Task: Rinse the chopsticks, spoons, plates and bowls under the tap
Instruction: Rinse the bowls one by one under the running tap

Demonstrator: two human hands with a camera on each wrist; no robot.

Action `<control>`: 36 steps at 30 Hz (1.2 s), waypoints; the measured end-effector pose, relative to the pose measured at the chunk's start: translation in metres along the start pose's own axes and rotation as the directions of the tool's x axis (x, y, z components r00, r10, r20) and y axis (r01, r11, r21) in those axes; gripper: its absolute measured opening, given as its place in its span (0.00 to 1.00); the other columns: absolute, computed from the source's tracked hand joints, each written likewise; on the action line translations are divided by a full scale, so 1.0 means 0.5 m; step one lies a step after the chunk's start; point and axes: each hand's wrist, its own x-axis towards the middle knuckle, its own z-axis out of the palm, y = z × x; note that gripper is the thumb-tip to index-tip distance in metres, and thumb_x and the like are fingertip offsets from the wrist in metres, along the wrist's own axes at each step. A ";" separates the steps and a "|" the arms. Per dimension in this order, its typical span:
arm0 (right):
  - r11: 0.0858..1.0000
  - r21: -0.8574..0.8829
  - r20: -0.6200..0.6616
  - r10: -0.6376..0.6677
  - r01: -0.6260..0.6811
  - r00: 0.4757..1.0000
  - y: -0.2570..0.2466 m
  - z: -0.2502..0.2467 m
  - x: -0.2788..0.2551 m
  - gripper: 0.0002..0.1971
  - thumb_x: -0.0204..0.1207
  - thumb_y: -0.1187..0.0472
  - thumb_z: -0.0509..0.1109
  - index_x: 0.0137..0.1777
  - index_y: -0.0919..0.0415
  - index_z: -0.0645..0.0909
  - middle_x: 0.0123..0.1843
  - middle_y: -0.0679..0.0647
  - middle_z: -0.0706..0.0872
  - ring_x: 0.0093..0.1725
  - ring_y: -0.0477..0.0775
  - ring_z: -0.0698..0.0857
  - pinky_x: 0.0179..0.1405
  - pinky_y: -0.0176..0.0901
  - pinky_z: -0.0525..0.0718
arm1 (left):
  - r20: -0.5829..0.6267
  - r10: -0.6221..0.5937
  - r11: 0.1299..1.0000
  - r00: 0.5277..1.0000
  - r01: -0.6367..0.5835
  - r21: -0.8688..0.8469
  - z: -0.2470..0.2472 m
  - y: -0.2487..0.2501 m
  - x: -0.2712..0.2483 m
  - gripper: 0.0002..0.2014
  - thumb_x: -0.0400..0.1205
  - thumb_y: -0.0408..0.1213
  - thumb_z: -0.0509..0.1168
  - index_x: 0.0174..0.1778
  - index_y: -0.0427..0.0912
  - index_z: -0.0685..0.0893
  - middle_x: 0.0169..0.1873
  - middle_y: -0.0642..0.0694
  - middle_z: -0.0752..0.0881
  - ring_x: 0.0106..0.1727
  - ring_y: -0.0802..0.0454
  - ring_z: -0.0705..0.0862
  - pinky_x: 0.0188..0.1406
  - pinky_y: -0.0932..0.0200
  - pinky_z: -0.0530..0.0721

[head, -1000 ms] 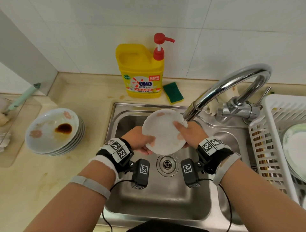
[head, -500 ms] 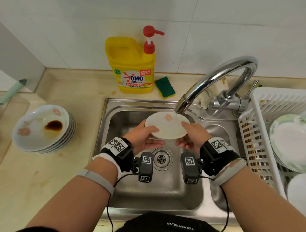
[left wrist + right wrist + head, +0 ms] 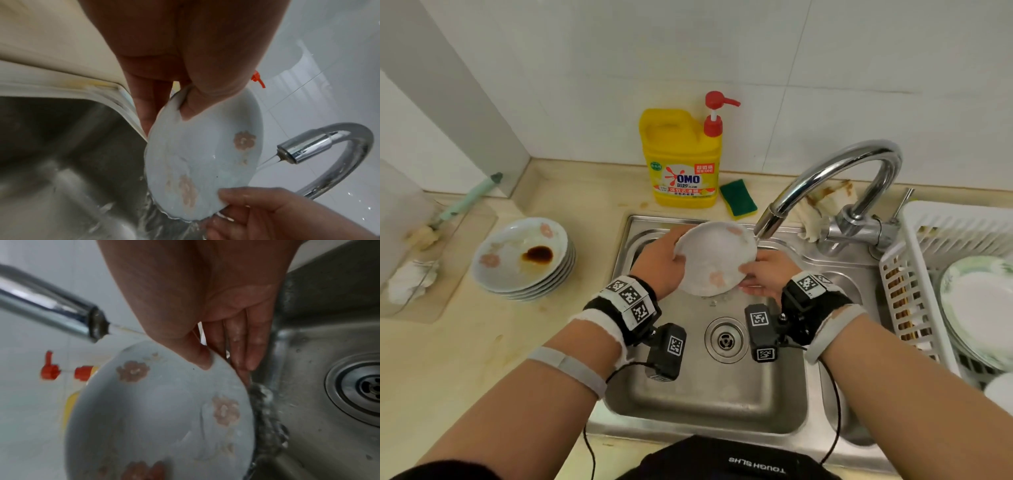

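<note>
A small white plate with pink flowers point(image 3: 714, 258) point(image 3: 203, 164) point(image 3: 160, 415) is tilted over the sink point(image 3: 722, 387), its far edge by the tap spout point(image 3: 768, 224) point(image 3: 296, 151) point(image 3: 68, 318). My left hand point(image 3: 661, 260) point(image 3: 185, 97) pinches the plate's left rim, thumb on the face and fingers behind. My right hand point(image 3: 763, 274) point(image 3: 222, 353) pinches the right rim the same way. A thin stream leaves the spout and water runs off the plate's lower edge. A stack of dirty flowered plates point(image 3: 524, 258) with a brown sauce stain sits on the counter at the left.
A yellow detergent bottle point(image 3: 681, 164) and a green sponge point(image 3: 738, 198) stand behind the sink. A white drying rack point(image 3: 914, 274) at the right holds plates point(image 3: 979, 305) and chopsticks. A rag point(image 3: 825, 202) lies by the tap base. The drain point(image 3: 726, 339) is below my hands.
The plate went from facing me to lying flat under the spout, and now tilts again with water draining off it. Both hands kept their hold and shifted slightly along the rim.
</note>
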 end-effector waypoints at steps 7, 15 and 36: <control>0.803 -0.482 0.084 -0.355 0.350 0.931 -0.023 0.033 -0.071 0.09 0.80 0.64 0.67 0.52 0.51 0.86 0.47 0.57 0.91 0.48 0.58 0.91 0.51 0.52 0.89 | -0.167 0.226 0.965 0.960 -0.198 0.173 -0.051 0.001 -0.092 0.26 0.89 0.30 0.59 0.82 0.56 0.74 0.73 0.42 0.83 0.72 0.41 0.81 0.68 0.60 0.73; 0.537 -0.603 0.078 -0.696 0.590 0.714 -0.025 0.035 -0.127 0.15 0.88 0.60 0.63 0.71 0.57 0.83 0.59 0.58 0.90 0.55 0.57 0.85 0.43 0.32 0.66 | -0.235 0.423 0.886 0.875 -0.344 0.312 -0.089 0.042 -0.183 0.28 0.83 0.39 0.57 0.83 0.56 0.69 0.73 0.45 0.81 0.68 0.40 0.84 0.66 0.39 0.83; 0.402 -0.486 0.107 -0.854 0.776 0.509 0.004 -0.070 -0.202 0.23 0.83 0.70 0.67 0.75 0.52 0.81 0.62 0.50 0.89 0.56 0.47 0.83 0.54 0.33 0.75 | -0.305 0.317 0.921 0.898 -0.215 0.324 -0.020 0.135 -0.269 0.33 0.80 0.25 0.64 0.82 0.45 0.69 0.52 0.34 0.89 0.49 0.32 0.87 0.50 0.40 0.86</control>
